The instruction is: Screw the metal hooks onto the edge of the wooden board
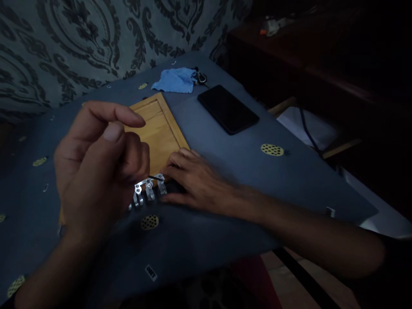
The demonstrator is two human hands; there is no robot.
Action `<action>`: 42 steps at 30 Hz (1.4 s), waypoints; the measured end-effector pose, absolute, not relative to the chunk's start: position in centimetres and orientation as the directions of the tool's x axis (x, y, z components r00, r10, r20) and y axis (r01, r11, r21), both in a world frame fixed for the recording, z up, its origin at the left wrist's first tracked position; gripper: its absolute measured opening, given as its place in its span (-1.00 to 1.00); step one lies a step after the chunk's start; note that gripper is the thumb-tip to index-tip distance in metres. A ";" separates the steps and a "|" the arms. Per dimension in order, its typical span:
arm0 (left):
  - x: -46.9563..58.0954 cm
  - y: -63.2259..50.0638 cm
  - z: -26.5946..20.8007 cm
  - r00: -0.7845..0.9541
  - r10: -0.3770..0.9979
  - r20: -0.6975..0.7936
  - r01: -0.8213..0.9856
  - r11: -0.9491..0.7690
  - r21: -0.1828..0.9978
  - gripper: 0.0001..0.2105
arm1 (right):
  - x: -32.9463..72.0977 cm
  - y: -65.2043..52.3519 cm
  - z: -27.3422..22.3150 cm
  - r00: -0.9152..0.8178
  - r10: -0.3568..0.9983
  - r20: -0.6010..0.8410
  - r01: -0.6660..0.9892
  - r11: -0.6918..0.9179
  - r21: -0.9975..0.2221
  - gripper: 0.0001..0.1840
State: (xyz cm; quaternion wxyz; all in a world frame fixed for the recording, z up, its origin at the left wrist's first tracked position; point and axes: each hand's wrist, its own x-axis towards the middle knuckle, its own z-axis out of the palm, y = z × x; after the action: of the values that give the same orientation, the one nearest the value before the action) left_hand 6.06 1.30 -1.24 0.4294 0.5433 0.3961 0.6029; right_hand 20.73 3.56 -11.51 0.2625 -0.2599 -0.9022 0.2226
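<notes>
A yellowish wooden board (160, 136) with a raised rim lies on the table, partly behind my left hand. Along its near edge runs a row of silver metal hooks (149, 191) with cross-head screws. My left hand (99, 159) is closed above the board's near left part, thumb against the curled fingers. A thin dark shaft, seemingly of a screwdriver (155, 177), sticks out from under its fingers, the end close to the rightmost hook; the handle is hidden in the fist. My right hand (196, 182) grips the board's near right corner, fingers bent over the rim and thumb beside the hooks.
A dark phone (228, 109) lies to the right of the board. Behind it are a blue cloth (176, 80) and a small dark object with a ring (201, 77). Patterned fabric (96, 38) rises at the back. An open drawer (309, 128) is beyond the table's right edge.
</notes>
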 end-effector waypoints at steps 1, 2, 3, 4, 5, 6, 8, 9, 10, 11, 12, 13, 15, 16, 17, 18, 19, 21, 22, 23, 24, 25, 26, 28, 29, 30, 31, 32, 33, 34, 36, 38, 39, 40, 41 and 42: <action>6.1 1.3 -1.2 -0.030 0.949 0.314 -0.092 -0.316 0.944 -0.70 | 20.7 3.6 -11.5 -0.730 0.585 0.353 0.351 0.764 -0.541 -0.43; 6.2 1.4 -1.2 -0.024 0.947 0.320 -0.097 -0.321 0.942 -0.73 | 20.7 3.6 -11.4 -0.732 0.585 0.348 0.349 0.762 -0.546 -0.44; 6.2 1.4 -1.2 -0.016 0.950 0.312 -0.090 -0.312 0.946 -0.75 | 20.7 3.5 -11.4 -0.734 0.587 0.343 0.349 0.758 -0.550 -0.45; 6.3 1.5 -1.2 0.005 0.951 0.309 -0.089 -0.308 0.947 -0.77 | 20.8 3.5 -11.3 -0.735 0.588 0.337 0.350 0.755 -0.554 -0.47; 6.2 1.6 -1.2 0.037 0.949 0.313 -0.094 -0.308 0.947 -0.79 | 20.8 3.5 -11.3 -0.734 0.591 0.334 0.353 0.753 -0.556 -0.49; 6.1 1.8 -1.3 0.070 0.945 0.319 -0.103 -0.312 0.945 -0.81 | 20.8 3.5 -11.2 -0.732 0.593 0.334 0.357 0.752 -0.554 -0.51; 5.6 2.4 -1.4 0.166 0.927 0.336 -0.136 -0.316 0.939 -0.84 | 20.8 3.4 -11.2 -0.728 0.595 0.341 0.363 0.756 -0.544 -0.53; 5.3 2.7 -1.5 0.224 0.915 0.336 -0.154 -0.307 0.939 -0.85 | 20.8 3.4 -11.2 -0.727 0.593 0.346 0.363 0.760 -0.540 -0.53; 5.0 3.1 -1.6 0.294 0.896 0.333 -0.173 -0.293 0.940 -0.85 | 20.9 3.4 -11.2 -0.725 0.592 0.351 0.362 0.761 -0.538 -0.53; 4.6 3.4 -1.6 0.354 0.880 0.315 -0.181 -0.266 0.947 -0.85 | 20.9 3.4 -11.2 -0.724 0.592 0.353 0.360 0.762 -0.538 -0.53; 4.3 3.7 -1.6 0.413 0.864 0.288 -0.181 -0.232 0.956 -0.86 | 20.9 3.4 -11.2 -0.725 0.592 0.353 0.359 0.762 -0.539 -0.52; 4.0 4.0 -1.5 0.458 0.851 0.255 -0.167 -0.200 0.966 -0.87 | 20.9 3.4 -11.1 -0.726 0.592 0.351 0.359 0.761 -0.541 -0.53; 3.5 4.3 -1.3 0.497 0.843 0.203 -0.105 -0.174 0.979 -0.89 | 20.9 3.4 -11.1 -0.728 0.595 0.342 0.362 0.756 -0.545 -0.54; 3.4 4.4 -1.2 0.498 0.845 0.196 -0.065 -0.189 0.980 -0.90 | 20.9 3.4 -11.1 -0.730 0.595 0.337 0.362 0.755 -0.547 -0.54; 3.3 4.4 -1.1 0.490 0.848 0.202 -0.031 -0.214 0.976 -0.90 | 20.9 3.4 -11.0 -0.731 0.595 0.333 0.363 0.753 -0.549 -0.55; 3.3 4.3 -1.1 0.485 0.850 0.208 -0.002 -0.236 0.972 -0.91 | 20.8 3.4 -11.0 -0.731 0.597 0.329 0.365 0.751 -0.551 -0.56; 3.4 4.2 -1.0 0.467 0.854 0.228 0.004 -0.260 0.966 -0.91 | 20.8 3.4 -11.0 -0.731 0.599 0.328 0.366 0.749 -0.553 -0.56; 3.7 3.8 -1.1 0.417 0.868 0.270 -0.029 -0.284 0.958 -0.93 | 20.7 3.4 -11.1 -0.730 0.597 0.332 0.365 0.752 -0.549 -0.54; 4.0 3.6 -1.1 0.380 0.877 0.296 -0.062 -0.295 0.953 -0.92 | 20.7 3.5 -11.2 -0.729 0.595 0.339 0.365 0.756 -0.543 -0.52; 4.2 3.3 -1.0 0.324 0.888 0.327 -0.097 -0.313 0.945 -0.87 | 20.7 3.5 -11.3 -0.727 0.591 0.349 0.363 0.763 -0.535 -0.50; 4.5 3.1 -1.0 0.245 0.903 0.352 -0.121 -0.332 0.935 -0.80 | 20.6 3.5 -11.4 -0.726 0.587 0.360 0.362 0.770 -0.525 -0.47; 4.7 2.8 -0.8 0.153 0.917 0.369 -0.132 -0.351 0.927 -0.72 | 20.6 3.6 -11.5 -0.724 0.583 0.369 0.361 0.775 -0.518 -0.45; 4.9 2.6 -0.7 0.062 0.926 0.373 -0.126 -0.364 0.923 -0.65 | 20.6 3.6 -11.5 -0.721 0.582 0.375 0.361 0.778 -0.514 -0.43; 5.1 2.2 -0.4 -0.100 0.928 0.358 -0.090 -0.367 0.926 -0.57 | 20.6 3.6 -11.5 -0.720 0.581 0.380 0.360 0.781 -0.510 -0.41; 5.2 2.0 -0.3 -0.141 0.930 0.340 -0.067 -0.351 0.934 -0.55 | 20.6 3.6 -11.5 -0.721 0.580 0.378 0.362 0.781 -0.509 -0.40; 5.2 2.0 -0.2 -0.163 0.932 0.325 -0.052 -0.337 0.940 -0.56 | 20.6 3.6 -11.5 -0.723 0.580 0.375 0.365 0.781 -0.506 -0.40; 5.3 1.9 -0.3 -0.169 0.932 0.319 -0.047 -0.331 0.942 -0.58 | 20.6 3.6 -11.5 -0.723 0.581 0.374 0.368 0.782 -0.503 -0.40; 5.3 1.9 -0.4 -0.173 0.933 0.316 -0.048 -0.329 0.943 -0.61 | 20.6 3.7 -11.5 -0.722 0.582 0.374 0.371 0.782 -0.501 -0.39; 5.3 1.9 -0.5 -0.178 0.931 0.318 -0.047 -0.331 0.943 -0.63 | 20.6 3.7 -11.5 -0.720 0.584 0.375 0.373 0.781 -0.501 -0.39; 5.3 1.9 -0.7 -0.189 0.929 0.319 -0.044 -0.332 0.942 -0.66 | 20.5 3.7 -11.5 -0.717 0.586 0.377 0.374 0.780 -0.502 -0.38; 5.4 1.9 -1.0 -0.221 0.922 0.319 -0.029 -0.333 0.942 -0.68 | 20.5 3.6 -11.6 -0.714 0.588 0.380 0.372 0.778 -0.506 -0.39; 5.4 1.9 -1.2 -0.243 0.916 0.320 -0.016 -0.334 0.943 -0.68 | 20.6 3.6 -11.6 -0.713 0.586 0.385 0.368 0.780 -0.506 -0.40; 5.4 1.9 -1.2 -0.246 0.915 0.321 -0.014 -0.334 0.942 -0.68 | 20.6 3.6 -11.6 -0.714 0.584 0.386 0.366 0.782 -0.504 -0.39; 5.3 1.9 -1.2 -0.248 0.914 0.322 -0.014 -0.336 0.942 -0.67 | 20.6 3.6 -11.7 -0.714 0.581 0.390 0.364 0.784 -0.502 -0.39; 5.3 1.8 -1.3 -0.244 0.914 0.324 -0.013 -0.338 0.941 -0.67 | 20.6 3.6 -11.7 -0.716 0.579 0.391 0.363 0.786 -0.500 -0.38; 5.2 1.8 -1.3 -0.241 0.915 0.324 -0.015 -0.337 0.941 -0.67 | 20.6 3.6 -11.7 -0.715 0.578 0.393 0.362 0.788 -0.498 -0.37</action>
State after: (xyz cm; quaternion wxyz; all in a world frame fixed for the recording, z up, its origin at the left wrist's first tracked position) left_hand 5.17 1.78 -1.27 0.3593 0.5004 0.4498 0.6467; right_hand 20.61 3.64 -11.71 0.2736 -0.2597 -0.9050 0.1967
